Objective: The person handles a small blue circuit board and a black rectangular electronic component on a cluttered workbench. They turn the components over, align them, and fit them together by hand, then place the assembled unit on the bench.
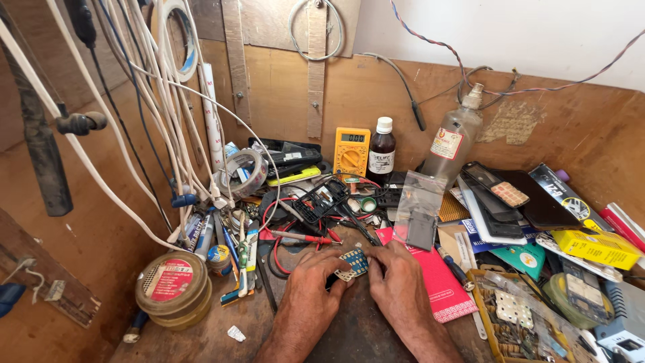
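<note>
Both my hands rest on a dark work mat (349, 333) at the bottom centre. My left hand (314, 274) and my right hand (396, 275) pinch a small blue and white keypad-like part (354, 263) between their fingertips, one on each side. Red multimeter probes (302, 236) and red wires lie just beyond my left hand. A red flat packet (440, 286) lies right of my right hand.
A yellow multimeter (351, 151), a dark bottle (381, 151) and a clear plastic bottle (454, 144) stand at the back. White cables (144, 101) hang on the left. Tape rolls (173, 289) sit front left. Phone parts (510, 202), a yellow box (598, 247) and a parts tray (517, 319) crowd the right.
</note>
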